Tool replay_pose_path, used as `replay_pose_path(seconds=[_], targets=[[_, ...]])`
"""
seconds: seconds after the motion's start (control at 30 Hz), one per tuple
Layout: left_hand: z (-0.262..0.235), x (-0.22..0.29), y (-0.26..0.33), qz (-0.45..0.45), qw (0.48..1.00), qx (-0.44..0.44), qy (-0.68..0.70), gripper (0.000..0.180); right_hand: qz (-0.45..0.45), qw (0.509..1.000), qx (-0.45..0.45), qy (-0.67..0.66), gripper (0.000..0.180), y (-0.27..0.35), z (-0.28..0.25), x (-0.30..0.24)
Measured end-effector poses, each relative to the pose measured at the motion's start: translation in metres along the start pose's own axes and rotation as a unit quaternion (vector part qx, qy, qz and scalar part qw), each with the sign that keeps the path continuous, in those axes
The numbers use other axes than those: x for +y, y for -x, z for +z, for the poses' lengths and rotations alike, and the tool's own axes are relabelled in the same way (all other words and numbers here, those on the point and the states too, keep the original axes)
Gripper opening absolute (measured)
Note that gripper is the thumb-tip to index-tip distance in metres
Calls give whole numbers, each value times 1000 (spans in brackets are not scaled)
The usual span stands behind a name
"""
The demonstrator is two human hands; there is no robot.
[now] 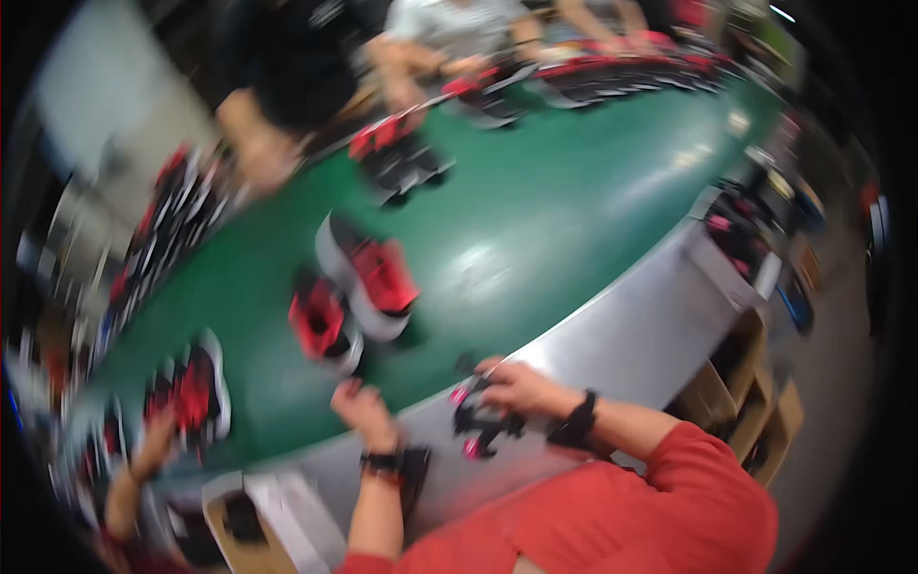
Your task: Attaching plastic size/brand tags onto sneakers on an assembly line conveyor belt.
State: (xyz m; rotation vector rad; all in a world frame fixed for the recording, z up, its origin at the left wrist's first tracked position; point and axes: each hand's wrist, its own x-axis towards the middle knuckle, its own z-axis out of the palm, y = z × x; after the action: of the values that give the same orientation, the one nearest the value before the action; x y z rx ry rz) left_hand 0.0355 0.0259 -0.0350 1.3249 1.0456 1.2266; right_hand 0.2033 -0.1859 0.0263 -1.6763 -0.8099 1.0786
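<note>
My left hand (365, 415) is at the near edge of the green conveyor belt (535, 220), just below a pair of sports shoes. Its fingers are curled but smeared by motion; whether they hold anything does not show. The pair is a black-and-red shoe (323, 320) and a second red-and-black shoe (375, 273) with a pale sole, side by side on the belt. My right hand (524, 390) is over a loose cluster of small black pieces with pink spots (486, 426) on the metal ledge, its fingers closed on a black piece whose kind is too blurred to name.
More shoes (397, 163) stand farther along the belt, with a long row (631, 78) at the far side. Co-workers' hands (163, 435) reach in at left and across. A metal ledge (612, 335) borders the belt; a white box (732, 253) holds dark and pink pieces.
</note>
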Motion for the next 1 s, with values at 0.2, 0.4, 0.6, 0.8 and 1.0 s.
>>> replay_pose_path(seconds=[0.2,0.4,0.6,0.8,1.0], targets=[[-30,44,-37,230,950,-83,-194,31,38,993,-99,52,46,-34,14,-67],[-73,66,-126,193,880,-308,-305,50,41,988,-129,73,38,-81,43,-107],[-93,57,-142,232,827,-390,-331,42,66,980,-187,10,45,-108,95,-108],[-98,59,-122,257,825,-347,-365,32,75,983,-157,-53,51,-115,139,-98],[-91,64,-109,315,786,-334,-414,25,5,979,-203,15,42,-103,142,-87]])
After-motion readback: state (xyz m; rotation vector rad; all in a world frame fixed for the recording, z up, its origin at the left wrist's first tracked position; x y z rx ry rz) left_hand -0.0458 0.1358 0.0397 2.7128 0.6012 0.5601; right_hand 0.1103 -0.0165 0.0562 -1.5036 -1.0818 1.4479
